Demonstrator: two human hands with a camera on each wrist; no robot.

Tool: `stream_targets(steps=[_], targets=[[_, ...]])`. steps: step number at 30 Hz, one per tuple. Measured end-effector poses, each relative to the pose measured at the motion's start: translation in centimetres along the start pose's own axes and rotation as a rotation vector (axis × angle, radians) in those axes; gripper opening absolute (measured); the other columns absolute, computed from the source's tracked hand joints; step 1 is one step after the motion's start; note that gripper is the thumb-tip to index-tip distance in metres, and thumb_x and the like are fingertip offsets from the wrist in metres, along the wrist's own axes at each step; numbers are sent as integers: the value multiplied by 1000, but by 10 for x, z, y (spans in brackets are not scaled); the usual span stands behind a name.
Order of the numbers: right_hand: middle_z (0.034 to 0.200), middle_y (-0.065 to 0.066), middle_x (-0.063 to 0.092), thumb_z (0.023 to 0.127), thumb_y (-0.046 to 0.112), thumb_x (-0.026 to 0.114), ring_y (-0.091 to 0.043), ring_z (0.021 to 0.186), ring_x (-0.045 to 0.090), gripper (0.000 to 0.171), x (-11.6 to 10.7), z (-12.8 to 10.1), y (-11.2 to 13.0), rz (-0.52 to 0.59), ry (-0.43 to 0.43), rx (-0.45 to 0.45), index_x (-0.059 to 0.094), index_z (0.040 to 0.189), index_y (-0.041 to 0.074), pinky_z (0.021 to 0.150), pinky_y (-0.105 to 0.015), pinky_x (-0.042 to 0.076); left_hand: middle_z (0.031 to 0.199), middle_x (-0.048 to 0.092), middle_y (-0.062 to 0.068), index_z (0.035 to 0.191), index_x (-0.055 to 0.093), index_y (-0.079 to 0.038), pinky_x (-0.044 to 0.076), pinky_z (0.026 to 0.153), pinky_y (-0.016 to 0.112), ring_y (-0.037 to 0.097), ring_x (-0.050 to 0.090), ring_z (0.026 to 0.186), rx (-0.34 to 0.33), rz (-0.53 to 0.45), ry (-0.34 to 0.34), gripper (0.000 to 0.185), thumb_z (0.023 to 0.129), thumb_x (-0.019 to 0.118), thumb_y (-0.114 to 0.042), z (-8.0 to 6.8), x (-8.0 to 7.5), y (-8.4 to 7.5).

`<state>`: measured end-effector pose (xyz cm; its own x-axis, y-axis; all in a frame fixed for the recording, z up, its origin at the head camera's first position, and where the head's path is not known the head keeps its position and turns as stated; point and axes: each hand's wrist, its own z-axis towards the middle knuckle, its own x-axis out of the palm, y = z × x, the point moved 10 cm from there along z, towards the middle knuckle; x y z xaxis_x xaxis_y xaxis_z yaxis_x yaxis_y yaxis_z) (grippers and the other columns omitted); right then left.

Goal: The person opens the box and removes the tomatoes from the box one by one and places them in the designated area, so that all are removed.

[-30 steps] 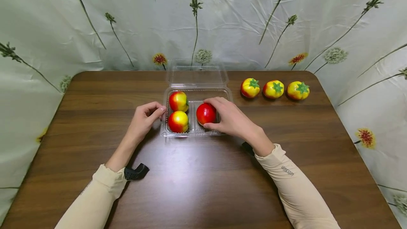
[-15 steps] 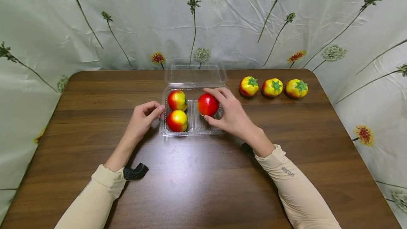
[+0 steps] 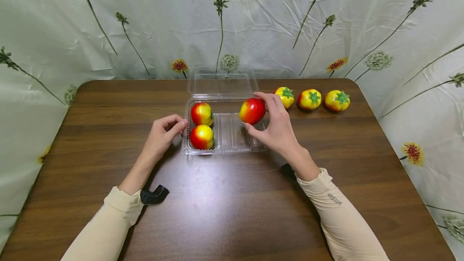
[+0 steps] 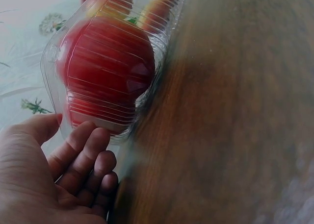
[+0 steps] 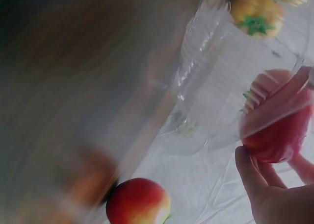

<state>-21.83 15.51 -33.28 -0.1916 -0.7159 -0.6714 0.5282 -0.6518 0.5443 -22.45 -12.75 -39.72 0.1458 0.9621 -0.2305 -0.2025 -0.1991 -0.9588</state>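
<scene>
A clear plastic clamshell container (image 3: pixel 229 132) lies on the table with its lid raised at the back. Two red-and-yellow fruits (image 3: pixel 201 137) sit one behind the other in its left compartment. My left hand (image 3: pixel 164 133) pinches the container's left rim between thumb and index finger; in the left wrist view the fingertips are at the clear wall (image 4: pixel 64 94). With thumb and fingers, my right hand (image 3: pixel 279 129) grips a red fruit with a yellow patch (image 3: pixel 250 111) over the right compartment. The right wrist view shows this held fruit (image 5: pixel 279 143) partly behind clear plastic.
Three yellow-and-red fruits with green star-shaped tops stand in a row at the back right: a left one (image 3: pixel 286 96), a middle one (image 3: pixel 309 100) and a right one (image 3: pixel 337 101). A flower-printed curtain (image 3: pixel 152 23) hangs behind the brown wooden table (image 3: pixel 217 208).
My right hand has lifted the red fruit from the right compartment and moved it right and back, turning its yellow patch into view. My left hand has stayed at the rim.
</scene>
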Motion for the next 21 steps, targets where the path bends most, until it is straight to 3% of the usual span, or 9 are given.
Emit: stream_targets(steps=[4, 10, 15, 21], targets=[[125, -8, 51, 75, 27, 81, -20, 111, 52, 66, -8, -3, -7, -21, -19, 32, 55, 135, 17, 89, -41, 51, 78, 56, 26, 87, 64, 8, 42, 63, 26, 35, 48, 72, -2, -2, 1, 18, 97, 62, -7, 0, 0, 0], [127, -8, 51, 72, 26, 83, -18, 111, 52, 68, -22, -9, -17, 5, -74, 66, 51, 130, 9, 88, -38, 52, 78, 55, 28, 86, 64, 8, 41, 62, 23, 35, 47, 72, -4, 1, -1, 19, 97, 62, -8, 0, 0, 0], [128, -6, 49, 71, 22, 85, -15, 114, 52, 72, -34, -16, -30, 44, -115, 130, 46, 130, 8, 92, -39, 53, 78, 55, 28, 86, 64, 8, 41, 62, 23, 37, 47, 72, -5, 1, -1, 19, 97, 62, -8, 1, -1, -1], [129, -7, 48, 73, 22, 84, -16, 113, 50, 71, -45, -26, -45, -16, -137, 162, 49, 134, 11, 86, -32, 52, 78, 56, 28, 87, 64, 8, 42, 62, 22, 36, 47, 72, -1, 4, 3, 19, 97, 62, -8, 1, -1, -1]])
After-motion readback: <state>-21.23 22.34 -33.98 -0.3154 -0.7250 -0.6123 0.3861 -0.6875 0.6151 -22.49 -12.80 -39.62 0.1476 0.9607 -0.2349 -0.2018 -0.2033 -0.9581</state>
